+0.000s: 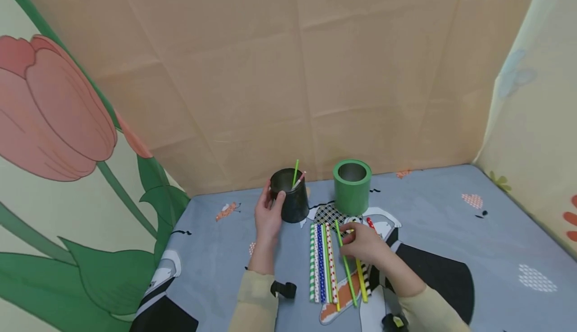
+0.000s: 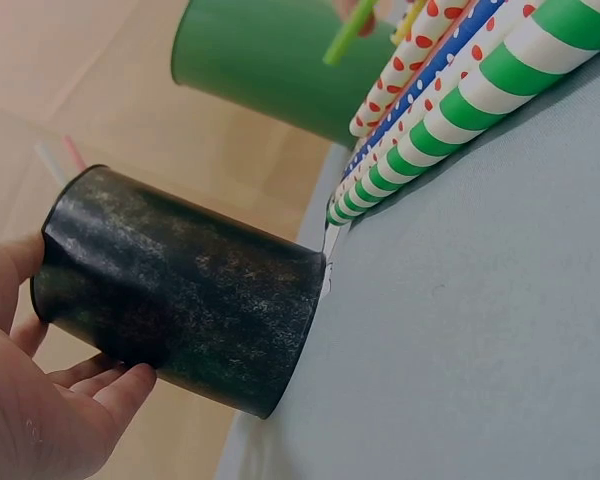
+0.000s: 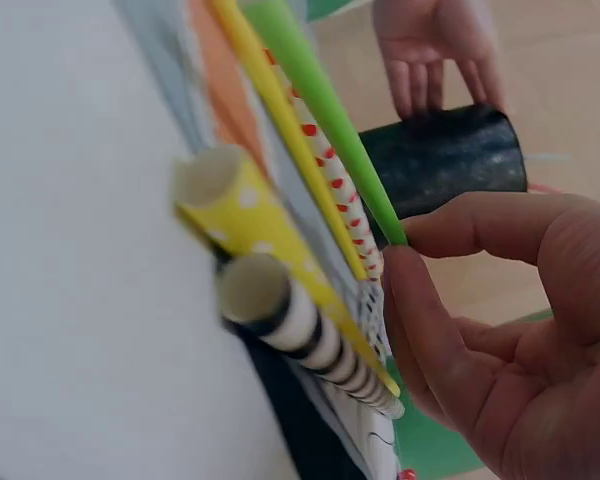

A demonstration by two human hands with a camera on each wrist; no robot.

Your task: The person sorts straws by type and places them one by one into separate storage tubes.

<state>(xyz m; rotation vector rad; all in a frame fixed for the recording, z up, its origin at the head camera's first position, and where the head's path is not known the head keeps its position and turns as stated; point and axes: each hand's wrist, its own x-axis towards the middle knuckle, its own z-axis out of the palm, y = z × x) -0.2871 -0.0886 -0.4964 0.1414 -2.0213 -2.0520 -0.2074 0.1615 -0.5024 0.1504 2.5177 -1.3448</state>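
Between the thumb and fingertips of the right hand (image 1: 362, 244), a thin green straw (image 1: 344, 262) is pinched near its far end, its length lying slanted across a row of paper straws (image 1: 321, 262) on a grey printed cloth (image 1: 451, 222). Around the side of a black cup (image 1: 290, 202), the fingers of the left hand (image 1: 268, 217) are curled, the thumb on one side and the fingers on the other, so the cup is held upright. Two straws, one green and one pink-tipped, already stand in that cup. Just beyond the right fingertips a green cup (image 1: 352, 186) stands, its inside pale and seemingly bare.

The pinched straw is smooth, narrow and light, so it could be judged likely to slip or swing if the pinch is loosened. Neighbouring straws could be rolled out of line by the knuckles. The black cup looks mottled and matt, slightly tapered, and might be tipped if pressed sideways.

The paper straws are wide tubes, striped green, dotted red, blue, and yellow with white spots; open round ends are seen in the right wrist view.
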